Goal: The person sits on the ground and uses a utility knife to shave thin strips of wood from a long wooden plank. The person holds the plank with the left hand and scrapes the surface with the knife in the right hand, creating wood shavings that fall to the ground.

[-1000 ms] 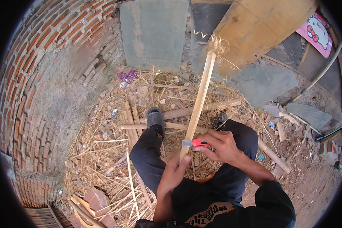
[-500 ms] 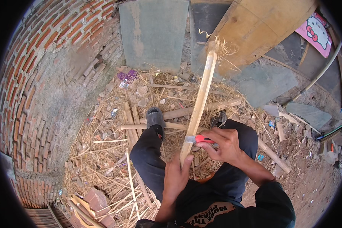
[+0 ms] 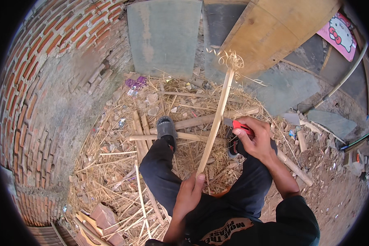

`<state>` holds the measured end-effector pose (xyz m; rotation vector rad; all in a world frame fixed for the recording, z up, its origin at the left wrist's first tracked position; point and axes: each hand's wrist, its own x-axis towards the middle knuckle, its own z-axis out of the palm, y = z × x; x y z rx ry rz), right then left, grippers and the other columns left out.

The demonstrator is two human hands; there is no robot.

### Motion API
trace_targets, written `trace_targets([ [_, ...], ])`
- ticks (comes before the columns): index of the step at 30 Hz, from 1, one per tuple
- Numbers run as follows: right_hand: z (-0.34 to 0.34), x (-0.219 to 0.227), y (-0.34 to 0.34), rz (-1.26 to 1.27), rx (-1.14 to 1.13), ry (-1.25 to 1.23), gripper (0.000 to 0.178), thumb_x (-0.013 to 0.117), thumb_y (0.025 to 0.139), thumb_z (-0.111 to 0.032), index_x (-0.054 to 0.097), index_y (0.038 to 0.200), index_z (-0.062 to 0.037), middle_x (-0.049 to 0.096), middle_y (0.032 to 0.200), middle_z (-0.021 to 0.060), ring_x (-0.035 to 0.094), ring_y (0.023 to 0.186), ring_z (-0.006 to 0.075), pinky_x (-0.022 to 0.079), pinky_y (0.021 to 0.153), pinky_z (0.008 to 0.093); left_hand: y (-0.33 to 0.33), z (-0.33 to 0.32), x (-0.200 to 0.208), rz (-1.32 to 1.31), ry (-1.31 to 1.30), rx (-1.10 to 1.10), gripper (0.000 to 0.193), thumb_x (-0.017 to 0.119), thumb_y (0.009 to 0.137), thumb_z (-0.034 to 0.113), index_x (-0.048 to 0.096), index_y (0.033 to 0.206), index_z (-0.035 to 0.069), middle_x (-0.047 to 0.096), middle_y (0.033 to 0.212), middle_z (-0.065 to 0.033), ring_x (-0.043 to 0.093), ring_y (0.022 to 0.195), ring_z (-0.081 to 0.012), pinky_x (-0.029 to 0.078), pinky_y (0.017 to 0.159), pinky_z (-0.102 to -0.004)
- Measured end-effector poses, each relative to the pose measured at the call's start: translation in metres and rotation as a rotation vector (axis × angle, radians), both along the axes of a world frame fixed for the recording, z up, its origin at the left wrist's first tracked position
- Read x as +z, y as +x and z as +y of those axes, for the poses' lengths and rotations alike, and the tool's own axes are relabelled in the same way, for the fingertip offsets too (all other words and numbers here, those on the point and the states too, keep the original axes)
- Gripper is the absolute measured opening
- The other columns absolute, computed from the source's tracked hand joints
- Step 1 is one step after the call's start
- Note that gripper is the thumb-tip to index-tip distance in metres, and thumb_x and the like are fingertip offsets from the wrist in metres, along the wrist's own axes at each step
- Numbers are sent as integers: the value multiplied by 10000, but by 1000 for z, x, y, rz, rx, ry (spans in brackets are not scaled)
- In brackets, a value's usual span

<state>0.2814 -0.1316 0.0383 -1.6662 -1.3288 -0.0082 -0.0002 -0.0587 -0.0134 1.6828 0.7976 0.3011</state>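
A long pale strip, apparently bamboo (image 3: 215, 127), slants up and away from me, with thin curled shavings (image 3: 232, 61) clinging to its far end. Its near end is gripped in my left hand (image 3: 189, 192), thumb laid along the strip. My right hand (image 3: 256, 137) is closed around a red-handled utility knife (image 3: 242, 127). The knife's blade points left, at or just beside the strip's right edge, about midway along; whether it touches is hard to tell.
Straw, shavings and bamboo pieces (image 3: 188, 121) litter the ground around my sandalled foot (image 3: 166, 127). A brick wall (image 3: 37, 102) rises at left. Grey boards (image 3: 165, 39) and a brown wooden panel (image 3: 279, 33) lean at the back. A pole (image 3: 295, 168) lies by my right leg.
The knife in my right hand has moved away from me, up along the strip. The strip's far end has dropped a little, and its curls have shifted.
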Motion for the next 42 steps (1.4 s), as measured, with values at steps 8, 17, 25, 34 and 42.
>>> trace_targets([
  [8,-3,-28,-39,-90,194,-1,270,890,909,-297,799,1071,-102,756,846,53,734,648,230,568,562,341,11,8,8,-48,120,36,453,481,1192,399,637,1155,-25,557,694,-47,545,608,-167,456,598,-352],
  [17,-3,-16,-39,-141,99,-52,262,899,891,-292,831,1075,-119,796,904,48,756,660,214,574,558,332,23,-4,21,108,363,99,530,623,1127,381,618,1340,-104,701,827,-302,720,806,-521,527,695,-546],
  [25,4,-1,-18,-107,99,-104,247,895,901,-286,847,1069,-111,817,930,63,778,708,223,577,578,321,15,-7,18,158,325,113,503,611,1130,379,641,1266,-104,688,766,-294,714,771,-519,527,679,-553],
  [34,24,21,53,-95,-163,-2,267,862,931,-249,828,1067,-22,808,938,151,790,765,287,608,708,367,0,-23,23,249,246,62,448,590,1136,360,661,1217,-74,687,776,-284,700,795,-517,519,707,-540],
  [42,38,14,78,154,-35,-81,320,722,1075,-328,811,1062,-21,722,789,75,547,565,148,441,549,329,-13,-21,6,150,154,32,432,544,1167,382,644,1086,-31,638,706,-170,664,651,-332,513,658,-448],
])
